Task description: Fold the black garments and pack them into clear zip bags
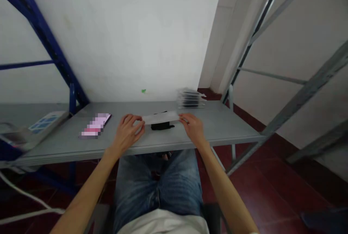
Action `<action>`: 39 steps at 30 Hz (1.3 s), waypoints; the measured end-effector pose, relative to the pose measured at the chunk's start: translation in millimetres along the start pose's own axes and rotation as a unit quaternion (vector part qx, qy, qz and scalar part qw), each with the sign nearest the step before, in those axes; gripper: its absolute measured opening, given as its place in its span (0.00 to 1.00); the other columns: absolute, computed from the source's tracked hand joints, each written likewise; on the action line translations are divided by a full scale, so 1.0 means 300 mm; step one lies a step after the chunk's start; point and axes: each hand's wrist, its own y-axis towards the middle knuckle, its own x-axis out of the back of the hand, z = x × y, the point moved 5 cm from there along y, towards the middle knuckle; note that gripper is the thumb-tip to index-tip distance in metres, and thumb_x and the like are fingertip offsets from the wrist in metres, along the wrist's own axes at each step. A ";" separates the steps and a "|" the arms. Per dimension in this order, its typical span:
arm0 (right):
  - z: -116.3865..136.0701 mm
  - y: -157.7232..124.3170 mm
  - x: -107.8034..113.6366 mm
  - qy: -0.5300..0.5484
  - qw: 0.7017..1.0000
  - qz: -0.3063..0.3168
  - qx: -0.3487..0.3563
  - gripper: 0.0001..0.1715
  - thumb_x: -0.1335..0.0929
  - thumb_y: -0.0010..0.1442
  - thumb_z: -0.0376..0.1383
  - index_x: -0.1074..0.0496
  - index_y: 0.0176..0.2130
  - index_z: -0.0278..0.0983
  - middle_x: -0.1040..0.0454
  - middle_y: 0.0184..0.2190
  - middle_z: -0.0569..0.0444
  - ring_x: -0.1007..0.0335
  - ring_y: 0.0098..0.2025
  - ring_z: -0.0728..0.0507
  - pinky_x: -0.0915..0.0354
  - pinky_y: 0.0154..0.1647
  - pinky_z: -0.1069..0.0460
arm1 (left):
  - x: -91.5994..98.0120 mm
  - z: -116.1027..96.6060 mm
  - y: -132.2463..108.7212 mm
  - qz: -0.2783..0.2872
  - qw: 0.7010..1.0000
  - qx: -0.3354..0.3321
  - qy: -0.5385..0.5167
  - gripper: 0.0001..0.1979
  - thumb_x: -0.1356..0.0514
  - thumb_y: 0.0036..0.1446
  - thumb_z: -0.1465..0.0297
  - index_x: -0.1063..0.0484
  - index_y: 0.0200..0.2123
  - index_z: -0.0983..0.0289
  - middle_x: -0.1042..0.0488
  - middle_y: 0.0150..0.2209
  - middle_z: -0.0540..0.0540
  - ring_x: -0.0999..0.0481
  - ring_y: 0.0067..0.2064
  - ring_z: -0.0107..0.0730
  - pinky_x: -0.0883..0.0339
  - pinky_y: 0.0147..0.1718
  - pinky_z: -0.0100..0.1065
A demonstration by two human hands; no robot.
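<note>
Near the centre of the frame, a person seated at a grey table (223, 125) holds a flat pale strip (161, 117) between both hands just above the tabletop. The left hand (127, 132) pinches the strip's left end between thumb and fingertips, the other fingers loosely curled; the right hand (193, 127) pinches the right end in the same way, knuckles toward the camera. The strip's long axis runs left to right across the frame, almost level, with its right end a touch higher than its left, and its broad face turned up and slightly toward the camera. Directly under and behind the strip lies a small black object (162, 126) on the table, partly hidden by it; what it is cannot be told. Further back, right of centre against the wall, stands a stack of clear flat packs (191, 98). Left of centre on the table lies a pink, blurred-out item (95, 125), and at the far left edge of the frame sits a device with blue buttons (43, 122). A blue shelf frame (46, 38) rises in the upper left, a grey one (274, 5) on the right.
</note>
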 end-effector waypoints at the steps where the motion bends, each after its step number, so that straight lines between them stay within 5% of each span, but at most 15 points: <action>1: -0.001 0.001 0.000 0.000 1.000 0.000 -0.003 0.11 0.33 0.72 0.40 0.20 0.44 0.43 0.17 0.48 0.51 0.21 0.47 0.41 0.25 0.44 0.49 | 0.001 0.006 -0.001 0.005 1.000 0.000 0.000 0.06 0.41 0.65 0.72 0.24 0.41 0.59 0.22 0.44 0.57 0.26 0.47 0.42 0.34 0.53 0.46; 21: -0.022 -0.001 -0.015 -0.017 0.999 0.029 -0.030 0.10 0.33 0.72 0.39 0.21 0.44 0.41 0.16 0.44 0.52 0.18 0.42 0.41 0.28 0.43 0.50 | -0.018 0.061 -0.008 0.091 0.991 0.055 -0.076 0.09 0.45 0.67 0.66 0.24 0.40 0.59 0.22 0.43 0.58 0.25 0.47 0.44 0.32 0.49 0.44; 31: -0.016 -0.006 -0.043 0.026 0.999 0.040 -0.012 0.09 0.34 0.72 0.36 0.22 0.45 0.41 0.16 0.46 0.51 0.19 0.46 0.41 0.26 0.48 0.48 | -0.086 -0.004 -0.013 0.136 0.965 0.099 -0.202 0.14 0.47 0.71 0.59 0.23 0.44 0.59 0.21 0.45 0.56 0.22 0.48 0.40 0.28 0.48 0.39; 35: 0.029 -0.003 -0.031 -0.007 1.000 0.027 -0.002 0.10 0.33 0.70 0.34 0.22 0.47 0.41 0.18 0.48 0.50 0.21 0.49 0.40 0.27 0.48 0.47 | -0.123 -0.027 -0.029 0.166 0.967 0.084 -0.174 0.13 0.48 0.72 0.64 0.25 0.42 0.60 0.21 0.42 0.55 0.21 0.41 0.36 0.29 0.40 0.35; 39: 0.141 -0.002 -0.024 -0.062 0.997 0.014 0.047 0.13 0.33 0.69 0.31 0.21 0.50 0.41 0.21 0.51 0.47 0.28 0.55 0.38 0.32 0.56 0.44 | -0.128 -0.037 -0.035 0.138 0.982 0.097 -0.079 0.13 0.50 0.73 0.66 0.25 0.45 0.60 0.22 0.44 0.58 0.22 0.43 0.39 0.33 0.32 0.34</action>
